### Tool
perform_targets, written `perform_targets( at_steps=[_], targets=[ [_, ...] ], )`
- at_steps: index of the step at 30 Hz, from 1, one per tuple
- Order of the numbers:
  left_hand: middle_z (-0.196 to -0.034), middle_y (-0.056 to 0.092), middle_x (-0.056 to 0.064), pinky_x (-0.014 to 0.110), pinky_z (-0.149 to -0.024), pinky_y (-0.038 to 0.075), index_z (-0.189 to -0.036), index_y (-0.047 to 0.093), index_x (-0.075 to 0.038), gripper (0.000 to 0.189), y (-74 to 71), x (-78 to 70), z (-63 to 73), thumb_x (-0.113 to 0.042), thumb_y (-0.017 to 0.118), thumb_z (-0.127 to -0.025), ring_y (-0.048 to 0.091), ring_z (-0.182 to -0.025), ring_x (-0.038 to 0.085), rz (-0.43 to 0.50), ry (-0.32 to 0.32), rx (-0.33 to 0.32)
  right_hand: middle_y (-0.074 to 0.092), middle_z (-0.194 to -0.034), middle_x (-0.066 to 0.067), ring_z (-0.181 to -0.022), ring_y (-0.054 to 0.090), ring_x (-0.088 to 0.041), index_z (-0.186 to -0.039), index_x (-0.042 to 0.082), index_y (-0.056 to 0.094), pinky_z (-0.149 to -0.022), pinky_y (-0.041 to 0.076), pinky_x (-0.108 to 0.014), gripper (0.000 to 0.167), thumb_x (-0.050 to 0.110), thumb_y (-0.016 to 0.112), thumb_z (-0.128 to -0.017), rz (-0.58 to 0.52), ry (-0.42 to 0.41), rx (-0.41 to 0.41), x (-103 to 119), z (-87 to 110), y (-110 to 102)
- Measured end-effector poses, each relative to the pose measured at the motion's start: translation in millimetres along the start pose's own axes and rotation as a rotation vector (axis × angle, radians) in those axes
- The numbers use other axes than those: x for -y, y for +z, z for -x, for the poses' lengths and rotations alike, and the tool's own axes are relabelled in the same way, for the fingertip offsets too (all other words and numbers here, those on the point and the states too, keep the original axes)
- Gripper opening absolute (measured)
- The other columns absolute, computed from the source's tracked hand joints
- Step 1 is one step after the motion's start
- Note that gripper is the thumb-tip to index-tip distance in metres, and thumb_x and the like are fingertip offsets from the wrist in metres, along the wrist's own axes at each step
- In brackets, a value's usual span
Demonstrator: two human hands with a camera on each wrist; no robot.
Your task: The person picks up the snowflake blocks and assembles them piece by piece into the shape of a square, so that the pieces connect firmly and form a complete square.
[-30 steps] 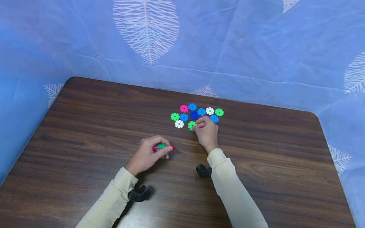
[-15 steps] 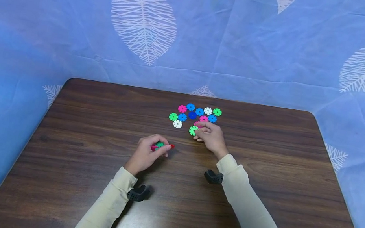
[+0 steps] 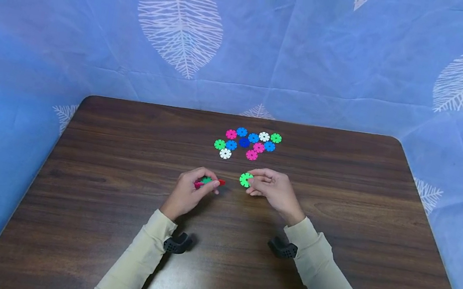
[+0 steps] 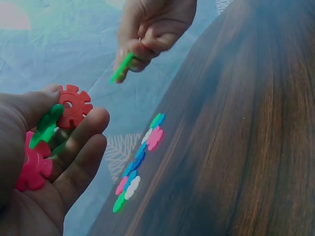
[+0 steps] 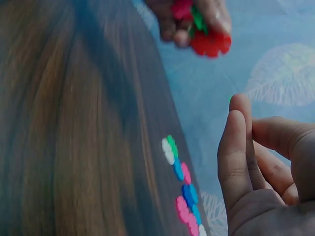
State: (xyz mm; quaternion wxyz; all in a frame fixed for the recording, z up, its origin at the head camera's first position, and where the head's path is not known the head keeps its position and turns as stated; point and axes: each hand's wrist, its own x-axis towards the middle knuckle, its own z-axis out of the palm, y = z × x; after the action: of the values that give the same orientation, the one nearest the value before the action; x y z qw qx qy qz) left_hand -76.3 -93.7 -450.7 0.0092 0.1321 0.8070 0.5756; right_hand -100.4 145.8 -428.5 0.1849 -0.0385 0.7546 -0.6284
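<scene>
My left hand (image 3: 188,192) pinches a small chain of joined, notched plastic discs. In the left wrist view the chain shows a red disc (image 4: 75,106) at one end, a green disc (image 4: 46,129) set crosswise in the middle and a pink disc (image 4: 35,166) near the palm. To the right, my right hand (image 3: 272,187) pinches a single bright green disc (image 3: 246,179) between thumb and fingers, raised over the table and apart from the chain. In the right wrist view that disc is almost wholly hidden behind the fingers.
Several loose notched discs lie flat near the far table edge, among them a dark blue disc (image 3: 244,142), a white disc (image 3: 225,153) and a pink disc (image 3: 251,155). The brown wooden table (image 3: 122,147) meets a blue cloth (image 3: 319,52) with white leaf prints behind it.
My right hand has lifted the green disc off the near side of the group and brought it back toward me, near the left hand. The left hand has hardly moved.
</scene>
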Motion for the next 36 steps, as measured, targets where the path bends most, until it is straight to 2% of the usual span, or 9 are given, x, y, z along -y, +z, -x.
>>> perform_targets(
  at_steps=[6,12,17,23,30,36],
  targets=[
    [-0.087,0.069,0.02,0.019,-0.064,0.042,-0.096,0.064,-0.002,0.009,2.0,-3.1,-1.3,-0.01,0.062,-0.091,0.061,-0.08,0.029,-0.002,0.003,0.033,0.07,-0.098,-0.017,-0.074,0.07,-0.013,-0.116,-0.005,0.06,-0.076,0.059,-0.035,0.031,0.012,0.064,-0.09,-0.038,-0.048,0.018,5.1,9.1,9.9],
    [-0.087,0.07,0.017,0.02,-0.063,0.042,-0.096,0.065,-0.007,0.011,2.1,-5.0,-0.5,-0.016,0.064,-0.09,0.06,-0.079,0.023,0.007,0.031,0.048,0.069,-0.101,-0.017,-0.074,0.07,-0.014,-0.115,-0.002,0.061,-0.079,0.058,-0.04,0.028,0.012,0.063,-0.091,-0.039,-0.03,0.016,8.1,11.1,16.5],
    [-0.084,0.07,0.013,0.02,-0.062,0.042,-0.094,0.065,-0.01,0.012,2.2,-7.0,-0.6,-0.021,0.065,-0.09,0.061,-0.079,0.026,0.029,0.064,0.049,0.069,-0.102,-0.017,-0.076,0.07,-0.014,-0.117,-0.003,0.06,-0.08,0.058,-0.04,0.032,0.016,0.064,-0.091,-0.047,-0.023,0.027,7.1,12.0,19.8],
    [-0.084,0.07,0.014,0.019,-0.061,0.043,-0.095,0.065,-0.008,0.011,2.7,-6.8,-0.5,-0.018,0.065,-0.089,0.061,-0.079,0.028,0.037,0.095,0.051,0.068,-0.103,-0.016,-0.077,0.071,-0.015,-0.117,-0.003,0.059,-0.085,0.054,-0.049,0.032,0.015,0.064,-0.091,-0.076,-0.022,0.016,7.7,13.7,23.4],
    [-0.084,0.07,0.012,0.02,-0.067,0.047,-0.095,0.065,-0.008,0.012,4.2,-8.9,1.2,-0.019,0.066,-0.089,0.064,-0.081,0.024,0.041,0.1,0.049,0.068,-0.096,-0.013,-0.075,0.071,-0.015,-0.116,-0.004,0.058,-0.079,0.058,-0.039,0.033,0.014,0.066,-0.089,-0.095,-0.05,0.013,10.6,15.5,28.7],
    [-0.097,0.065,0.016,0.028,-0.076,0.057,-0.097,0.062,0.0,0.011,6.6,-13.3,3.1,-0.009,0.062,-0.091,0.071,-0.077,0.026,0.128,0.064,0.089,0.07,-0.088,-0.006,-0.07,0.068,-0.012,-0.114,-0.005,0.058,-0.071,0.059,-0.033,0.03,0.011,0.065,-0.09,-0.108,-0.043,-0.016,10.8,16.6,31.3]
  ],
)
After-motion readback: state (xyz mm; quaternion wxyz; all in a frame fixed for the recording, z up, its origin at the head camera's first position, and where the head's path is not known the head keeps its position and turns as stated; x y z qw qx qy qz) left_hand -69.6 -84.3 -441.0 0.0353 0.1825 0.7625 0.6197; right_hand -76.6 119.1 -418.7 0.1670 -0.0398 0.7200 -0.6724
